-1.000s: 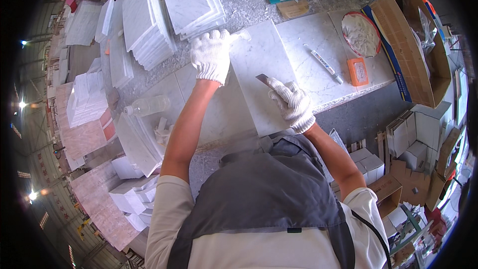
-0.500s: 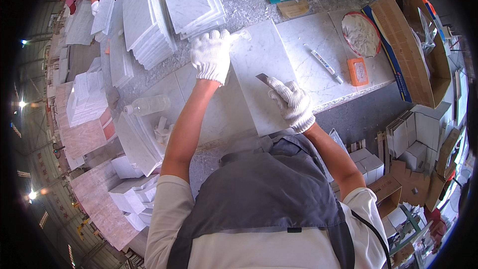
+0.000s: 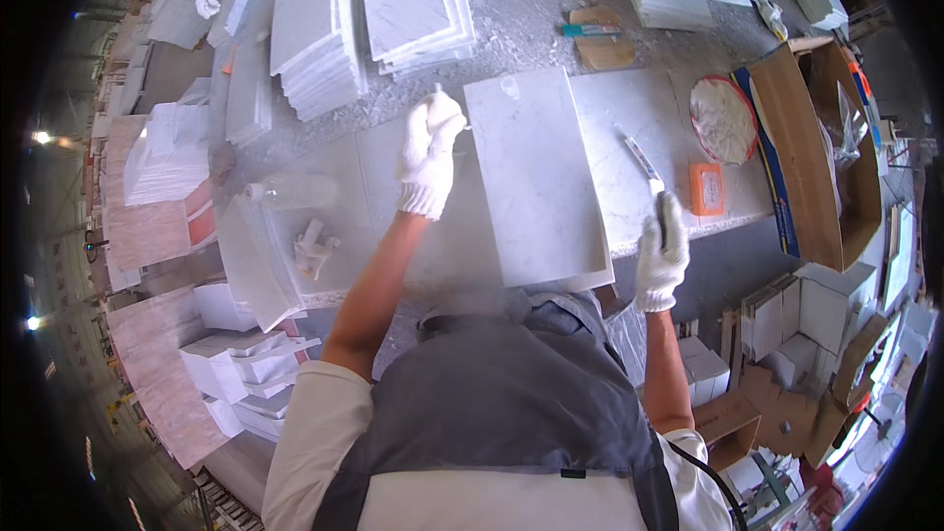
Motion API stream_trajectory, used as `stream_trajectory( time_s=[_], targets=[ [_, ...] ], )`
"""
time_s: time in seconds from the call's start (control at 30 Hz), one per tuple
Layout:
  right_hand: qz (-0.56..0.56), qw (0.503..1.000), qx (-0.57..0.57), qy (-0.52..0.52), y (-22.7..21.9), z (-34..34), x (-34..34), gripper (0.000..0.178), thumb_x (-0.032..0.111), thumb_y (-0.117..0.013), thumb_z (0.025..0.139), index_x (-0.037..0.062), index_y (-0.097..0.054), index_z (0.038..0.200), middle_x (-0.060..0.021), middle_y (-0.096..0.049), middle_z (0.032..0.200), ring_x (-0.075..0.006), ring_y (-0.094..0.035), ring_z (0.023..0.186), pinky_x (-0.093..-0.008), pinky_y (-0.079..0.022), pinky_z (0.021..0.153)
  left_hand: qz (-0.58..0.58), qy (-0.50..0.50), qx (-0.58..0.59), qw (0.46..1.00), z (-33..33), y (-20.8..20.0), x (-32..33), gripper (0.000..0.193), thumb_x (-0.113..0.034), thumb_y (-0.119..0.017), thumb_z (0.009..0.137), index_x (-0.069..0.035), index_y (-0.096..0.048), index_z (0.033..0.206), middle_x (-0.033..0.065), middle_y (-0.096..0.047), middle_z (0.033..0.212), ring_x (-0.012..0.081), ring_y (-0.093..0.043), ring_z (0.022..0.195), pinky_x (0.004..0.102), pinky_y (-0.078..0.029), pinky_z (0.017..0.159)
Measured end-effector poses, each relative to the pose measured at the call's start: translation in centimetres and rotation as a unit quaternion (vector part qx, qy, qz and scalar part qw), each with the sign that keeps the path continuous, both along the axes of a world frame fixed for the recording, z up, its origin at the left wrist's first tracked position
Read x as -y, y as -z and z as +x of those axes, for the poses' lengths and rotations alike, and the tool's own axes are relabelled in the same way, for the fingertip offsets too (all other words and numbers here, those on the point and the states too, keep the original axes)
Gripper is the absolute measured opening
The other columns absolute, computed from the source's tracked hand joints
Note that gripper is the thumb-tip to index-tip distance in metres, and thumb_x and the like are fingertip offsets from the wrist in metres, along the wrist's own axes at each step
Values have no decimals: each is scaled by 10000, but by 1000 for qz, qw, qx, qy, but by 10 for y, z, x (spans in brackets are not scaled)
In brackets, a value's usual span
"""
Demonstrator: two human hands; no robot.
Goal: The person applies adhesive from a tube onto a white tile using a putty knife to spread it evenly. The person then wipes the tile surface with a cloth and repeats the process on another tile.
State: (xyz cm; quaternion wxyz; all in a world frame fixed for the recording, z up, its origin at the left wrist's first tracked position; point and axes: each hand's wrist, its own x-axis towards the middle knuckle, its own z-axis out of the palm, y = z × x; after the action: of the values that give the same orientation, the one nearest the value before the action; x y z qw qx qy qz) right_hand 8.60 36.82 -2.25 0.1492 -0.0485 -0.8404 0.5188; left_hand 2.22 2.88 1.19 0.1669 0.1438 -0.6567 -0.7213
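Note:
A grey-veined white marble tile [image 3: 539, 182] lies in front of me on a row of other tiles, with a small smear [image 3: 508, 88] near its far edge. My left hand [image 3: 429, 157], in a white knit glove, is just past the tile's left edge. Its fingers are pinched together; whatever they hold is hidden. My gloved right hand [image 3: 663, 261] is closed round a putty knife [image 3: 673, 224], off the tile's right side. Most of the putty knife is covered by the fingers. Close to that hand, a paint marker [image 3: 639, 155] rests on the neighbouring tile.
A round tub of white paste [image 3: 723, 120], an orange block [image 3: 706, 189] and an open carton [image 3: 816, 138] are at the right. Stacked tiles [image 3: 315, 29] stand at the far left, near a clear bottle [image 3: 290, 191]. Another person's gloved hand [image 3: 206, 0] shows at upper left.
My right hand has moved right, off the marble tile, with the putty knife. My left hand has turned and drawn its fingers together beside the left edge. The whole view has shifted.

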Motion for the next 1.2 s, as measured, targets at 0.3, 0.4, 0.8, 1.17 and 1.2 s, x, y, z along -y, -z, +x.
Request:
stream_trajectory(
  time_s=[0.3, 0.4, 0.8, 1.17, 1.2],
  targets=[
    [-200, 960, 119, 154, 10, -6, -64, 419, 202, -617, 1063, 74, -604, 1461, 37, -693, 1049, -16, -505, 664, -193, -427, 545, 83, -14, 2, 996, 34, -24, -33, 272, -45, -688, 969, -3, -536, 1191, 75, -637, 1008, 140, -619, 906, 320, -534, 850],
    [-162, 956, 167, 178, 6, -20, -74, 379, 174, -630, 1049, 84, -647, 1417, 8, -724, 1152, -32, -551, 702, -197, -460, 611, 110, -36, 6, 993, 44, -19, -43, 323, -30, -685, 967, 11, -507, 1233, 98, -646, 1017, 164, -645, 915, 339, -559, 851],
    [261, 958, 67, 96, 19, -129, -143, 368, 315, -588, 1002, 159, -696, 1317, -216, -702, 1215, -387, -678, 1101, -440, -529, 956, 46, 8, 75, 996, 76, -14, -66, 333, -35, -652, 988, 18, -486, 1272, 124, -643, 1113, 183, -656, 1010, 344, -547, 952],
    [317, 930, 151, 106, 27, -162, -133, 381, 357, -569, 991, 241, -679, 1337, -188, -702, 1243, -398, -668, 1140, -474, -533, 980, 0, 10, 90, 996, 75, -18, -71, 364, -50, -633, 997, 25, -475, 1316, 126, -635, 1154, 186, -649, 1043, 345, -538, 978],
    [310, 934, 147, 100, 30, -164, -133, 380, 351, -571, 990, 239, -679, 1336, -189, -700, 1249, -399, -667, 1142, -472, -531, 984, -4, 5, 94, 996, 75, -18, -71, 367, -49, -633, 997, 25, -474, 1320, 126, -635, 1155, 187, -650, 1043, 345, -539, 978]
  ],
)
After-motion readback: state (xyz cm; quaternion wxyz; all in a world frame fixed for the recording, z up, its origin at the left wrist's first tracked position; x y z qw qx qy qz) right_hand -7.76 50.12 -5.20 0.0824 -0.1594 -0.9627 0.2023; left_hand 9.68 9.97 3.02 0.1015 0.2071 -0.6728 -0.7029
